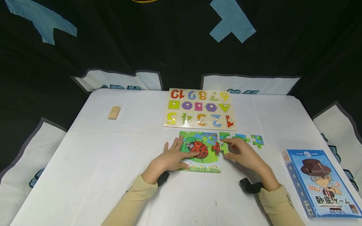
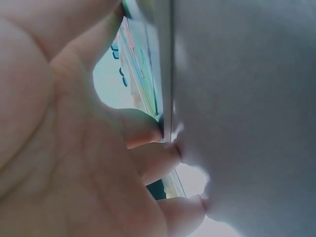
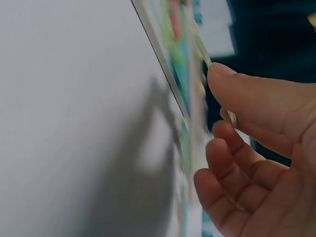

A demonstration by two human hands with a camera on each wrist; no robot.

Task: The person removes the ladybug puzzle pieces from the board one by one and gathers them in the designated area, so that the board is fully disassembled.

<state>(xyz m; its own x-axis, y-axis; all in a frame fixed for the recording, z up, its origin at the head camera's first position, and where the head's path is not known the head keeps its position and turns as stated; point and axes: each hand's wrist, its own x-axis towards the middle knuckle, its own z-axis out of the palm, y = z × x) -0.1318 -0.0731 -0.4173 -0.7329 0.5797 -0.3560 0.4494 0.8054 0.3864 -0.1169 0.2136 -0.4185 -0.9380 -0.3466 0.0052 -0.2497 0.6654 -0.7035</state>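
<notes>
Sleeves [image 1: 133,199] reach in, left hand [image 1: 172,157] spread on puzzle [image 1: 200,148], right hand [image 1: 244,153] pinching piece [image 1: 224,148], box [image 1: 323,183] reading "UNDERCOVER GAME".

head view: bright | left wrist: dim, hazy | right wrist: blurred, shadow [image 3: 118,187] across tabletop [image 3: 59,89]

Work surface: white table [image 1: 70,141], rounded far corners, lightly creased covering. Enclosure: black cloth [image 1: 141,40] behind the table and along both sides—large pale-blue shapes [image 1: 232,18] on its upper area. White dark-edged panels [image 1: 124,80] with blue markings border the table at the rear, left and right. Lighting: soft—table bright, cloth dark
</notes>
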